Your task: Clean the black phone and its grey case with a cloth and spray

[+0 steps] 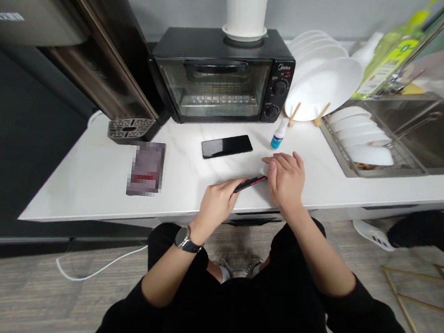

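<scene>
On a countertop (87,196), a toaster oven (221,86) stands at the back with a pot (245,8) on top, a dispenser (99,62) to its left and upright plates (326,85) to its right, then a sink (442,134) further right. Before the oven lies a phone (227,147), with a small bottle (277,136) to its right and a blurred item (146,167) to its left, in front of the dispenser. Nearer the front edge, the left hand (218,202) holds a slim object (250,183), the right hand (287,181) at its right end.
</scene>
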Available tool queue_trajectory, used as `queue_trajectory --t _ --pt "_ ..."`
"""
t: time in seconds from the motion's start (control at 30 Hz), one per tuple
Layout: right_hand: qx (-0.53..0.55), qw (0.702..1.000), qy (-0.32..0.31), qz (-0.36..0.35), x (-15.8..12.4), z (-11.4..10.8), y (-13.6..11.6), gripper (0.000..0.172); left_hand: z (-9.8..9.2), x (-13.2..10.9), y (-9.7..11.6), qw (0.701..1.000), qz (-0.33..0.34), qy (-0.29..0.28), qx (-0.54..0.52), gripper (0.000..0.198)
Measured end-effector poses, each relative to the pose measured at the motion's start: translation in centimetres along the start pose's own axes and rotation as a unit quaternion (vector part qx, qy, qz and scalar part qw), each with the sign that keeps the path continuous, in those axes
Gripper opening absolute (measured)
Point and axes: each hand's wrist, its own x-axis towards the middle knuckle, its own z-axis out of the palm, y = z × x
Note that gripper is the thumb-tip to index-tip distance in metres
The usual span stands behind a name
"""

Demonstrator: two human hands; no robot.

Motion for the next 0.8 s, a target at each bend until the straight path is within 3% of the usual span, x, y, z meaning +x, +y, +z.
queue_trajectory --t 0.17,0.23,0.3,0.37,0.47,0.57,0.67,0.8 --pt "0.078 0.993 -0.038 -0.083 -2.2 1.8 -8.2 0.038 0.5 -0.6 -1.4 0.998 -0.018 -0.007 0.067 0.022" --pt "0.076 0.987 -0.050 -0.132 -2.5 2.1 -9.7 0.041 0.5 -0.8 -1.9 0.997 -0.015 -0.012 0.076 0.022" --pt "0.055 0.982 -0.060 -0.170 -2.4 1.8 -8.8 0.044 0.2 -0.9 -1.9 0.997 -0.006 -0.014 0.077 0.021" --pt "0.028 0.985 -0.067 -0.159 -2.2 1.0 -6.0 0.044 0.0 -0.9 -1.4 0.998 0.004 -0.007 0.068 0.020" --pt "0.005 0.997 -0.066 -0.049 -2.1 -0.5 -1.1 0.043 -0.2 -0.9 -0.3 0.999 0.025 -0.010 0.025 0.039" --pt "0.016 0.996 -0.086 0.010 -2.7 -0.9 1.3 0.043 -0.1 -0.9 0.4 0.998 0.041 -0.037 0.017 0.049" --pt "0.003 0.994 -0.109 0.010 -3.7 0.0 0.1 0.047 -0.1 -0.8 0.4 0.997 0.041 -0.061 0.036 0.048" --pt "0.054 0.986 -0.158 -0.019 -4.2 1.6 -3.8 0.060 -0.6 -0.7 0.4 0.992 0.031 -0.112 0.039 0.061"
